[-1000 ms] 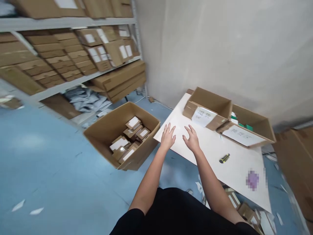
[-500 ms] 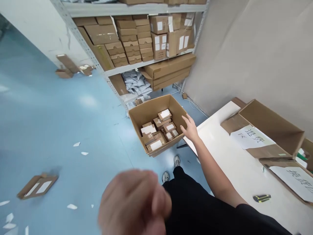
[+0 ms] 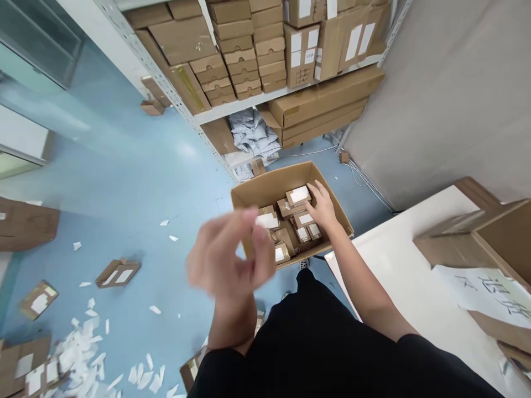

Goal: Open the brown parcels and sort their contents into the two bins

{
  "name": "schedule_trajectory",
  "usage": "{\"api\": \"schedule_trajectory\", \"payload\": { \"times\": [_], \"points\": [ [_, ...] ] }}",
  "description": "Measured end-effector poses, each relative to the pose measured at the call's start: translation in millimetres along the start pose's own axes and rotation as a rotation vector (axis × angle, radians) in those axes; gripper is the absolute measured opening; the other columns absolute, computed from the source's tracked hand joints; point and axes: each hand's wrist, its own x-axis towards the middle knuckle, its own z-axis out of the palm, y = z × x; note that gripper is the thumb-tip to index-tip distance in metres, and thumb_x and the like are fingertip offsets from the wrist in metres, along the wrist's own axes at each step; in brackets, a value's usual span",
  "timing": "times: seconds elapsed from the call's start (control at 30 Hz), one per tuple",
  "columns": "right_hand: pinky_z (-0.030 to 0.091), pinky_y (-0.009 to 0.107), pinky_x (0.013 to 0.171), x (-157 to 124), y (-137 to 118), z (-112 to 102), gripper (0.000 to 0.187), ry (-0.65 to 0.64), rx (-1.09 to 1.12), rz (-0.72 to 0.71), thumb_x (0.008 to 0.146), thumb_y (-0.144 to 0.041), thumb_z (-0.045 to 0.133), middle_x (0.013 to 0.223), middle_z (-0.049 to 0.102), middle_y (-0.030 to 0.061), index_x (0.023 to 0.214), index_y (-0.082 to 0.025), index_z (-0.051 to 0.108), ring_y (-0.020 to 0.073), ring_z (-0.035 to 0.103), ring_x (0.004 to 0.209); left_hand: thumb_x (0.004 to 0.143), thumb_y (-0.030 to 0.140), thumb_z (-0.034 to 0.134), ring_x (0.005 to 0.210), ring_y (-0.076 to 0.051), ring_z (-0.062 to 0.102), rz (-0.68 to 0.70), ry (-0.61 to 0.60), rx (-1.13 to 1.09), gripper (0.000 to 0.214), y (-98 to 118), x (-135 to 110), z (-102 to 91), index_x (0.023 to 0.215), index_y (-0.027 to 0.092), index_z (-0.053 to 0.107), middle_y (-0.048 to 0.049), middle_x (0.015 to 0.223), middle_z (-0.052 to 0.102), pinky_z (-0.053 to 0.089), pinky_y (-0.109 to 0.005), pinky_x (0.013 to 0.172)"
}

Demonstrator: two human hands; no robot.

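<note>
A large open carton (image 3: 274, 182) stands on the floor in front of me, holding several small brown boxes with white labels. My right hand (image 3: 322, 209) reaches into its right side with fingers apart, next to the top labelled box (image 3: 298, 195); whether it touches that box I cannot tell. In front of the carton's left part hangs my left hand (image 3: 230, 254), blurred by motion. Its fingers are curled, thumb and forefinger nearly meeting, and nothing shows between them. This hand hides some of the boxes at the carton's left.
Metal shelving (image 3: 244, 105) with stacked boxes and grey bags stands ahead. To the right, a white table (image 3: 398, 265) bears an open carton (image 3: 460, 237) with a handwritten sheet. Paper scraps (image 3: 78, 354) and flattened boxes (image 3: 118, 273) litter the floor at left.
My left hand has moved away from the camera, up and forward to the carton. The right hand has gone from the carton's right rim to inside it. The view has shifted left.
</note>
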Motion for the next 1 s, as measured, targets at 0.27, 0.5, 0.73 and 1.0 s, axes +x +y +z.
{"api": "schedule_trajectory", "payload": {
  "times": [0.27,0.5,0.73,1.0],
  "points": [
    [0.034,0.057,0.127,89.5,109.0,44.9,0.066,-0.123,0.014,0.074,0.094,-0.03,0.059,0.167,0.038,0.0133,0.159,-0.021,0.046,0.0339,0.036,0.153,0.102,0.032,0.053,0.14,-0.026,0.054,-0.024,-0.452,0.156,0.053,-168.8,68.6,221.1,0.154,0.026,0.047,-0.0096,0.15,0.057,0.051,-0.045,0.114],
    [0.049,0.052,0.114,116.4,224.3,158.1,0.067,-0.308,-0.042,0.252,0.087,-0.02,0.061,0.158,0.049,0.0162,0.153,-0.019,0.052,0.0341,0.051,0.141,0.095,0.022,0.059,0.137,-0.027,0.058,-0.349,-0.783,0.161,0.051,-320.7,-13.3,363.9,0.146,0.022,0.057,-0.0123,0.146,0.06,0.048,-0.042,0.118],
    [0.057,0.045,0.101,95.6,340.6,269.9,0.071,-0.515,-0.126,0.444,0.084,-0.023,0.069,0.141,0.065,0.0195,0.153,-0.014,0.053,0.0318,0.069,0.116,0.091,0.022,0.065,0.143,-0.028,0.055,-0.533,-1.0,0.133,0.065,-437.9,-138.1,465.3,0.154,0.021,0.05,-0.0138,0.154,0.055,0.046,-0.042,0.119],
    [0.057,0.043,0.094,67.5,451.6,353.2,0.068,-0.436,-0.102,0.395,0.087,-0.031,0.072,0.112,0.078,0.0128,0.15,-0.013,0.057,0.0264,0.075,0.091,0.088,0.028,0.073,0.146,-0.032,0.053,-0.667,-1.026,0.09,0.088,-511.9,-222.7,530.7,0.165,0.019,0.031,-0.0195,0.162,0.049,0.045,-0.044,0.118]
  ]
}}
